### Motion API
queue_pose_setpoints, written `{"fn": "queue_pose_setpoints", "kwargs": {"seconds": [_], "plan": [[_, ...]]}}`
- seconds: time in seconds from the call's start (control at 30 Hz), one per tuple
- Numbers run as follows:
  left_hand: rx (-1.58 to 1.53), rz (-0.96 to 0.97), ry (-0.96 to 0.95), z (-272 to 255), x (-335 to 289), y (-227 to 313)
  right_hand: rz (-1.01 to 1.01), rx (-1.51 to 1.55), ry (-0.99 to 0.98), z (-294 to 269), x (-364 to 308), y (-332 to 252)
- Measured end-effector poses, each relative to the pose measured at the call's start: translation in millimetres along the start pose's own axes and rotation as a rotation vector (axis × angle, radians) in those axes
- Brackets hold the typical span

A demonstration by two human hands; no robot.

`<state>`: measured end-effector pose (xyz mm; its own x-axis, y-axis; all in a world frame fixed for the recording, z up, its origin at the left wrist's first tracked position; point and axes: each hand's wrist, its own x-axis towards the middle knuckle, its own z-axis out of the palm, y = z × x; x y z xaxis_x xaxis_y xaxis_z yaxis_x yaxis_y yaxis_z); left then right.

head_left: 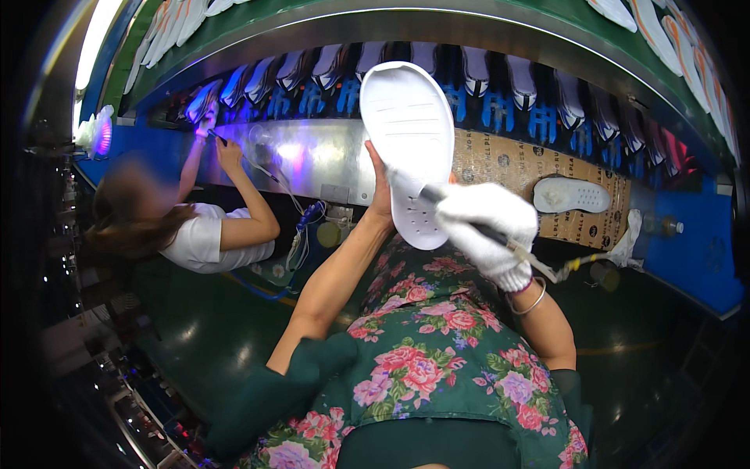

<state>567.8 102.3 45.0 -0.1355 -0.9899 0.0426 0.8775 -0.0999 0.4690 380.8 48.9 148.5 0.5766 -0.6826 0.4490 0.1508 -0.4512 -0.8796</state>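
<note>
My left hand [380,186] grips a white shoe sole [408,117] by its edge and holds it up over the bench; some fingers are hidden behind it. Shallow grooves cross the sole's wide end, and small holes dot its narrow end. On my right hand [494,223] is a white knit glove. Its fingers are wrapped round a dark-handled brush [430,194], whose pale tip lies at the middle of the sole. From the handle's rear runs a thin clear hose [547,270] with yellow bands, hanging past my wrist.
Another white sole [572,195] lies on brown printed paper [500,168]. Behind, shoe uppers [474,70] stand in a row on blue holders under a metal-edged shelf. To the left, a co-worker [211,234] handles a shoe under violet light. A plastic bottle [668,227] lies at right.
</note>
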Motion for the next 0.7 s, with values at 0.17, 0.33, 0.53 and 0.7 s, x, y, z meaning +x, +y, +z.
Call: {"fn": "queue_pose_setpoints", "kwargs": {"seconds": [0.17, 0.33, 0.53, 0.7], "plan": [[-0.026, -0.075, 0.096, 16.7, 2.6, 5.6, -0.241, -0.282, -0.104, 1.3, -10.0, -0.6], [-0.275, -0.051, 0.169, 22.6, 4.9, 10.8, -0.013, 0.149, -0.064, 8.1, -18.5, 5.6], [-0.358, -0.053, 0.266, 24.7, 7.7, 13.1, -0.210, -0.186, -0.160, 13.7, -30.7, -0.6], [-0.278, -0.050, 0.232, 21.3, 9.9, 21.7, -0.098, -0.017, -0.067, 10.7, -23.0, 3.3]]}}
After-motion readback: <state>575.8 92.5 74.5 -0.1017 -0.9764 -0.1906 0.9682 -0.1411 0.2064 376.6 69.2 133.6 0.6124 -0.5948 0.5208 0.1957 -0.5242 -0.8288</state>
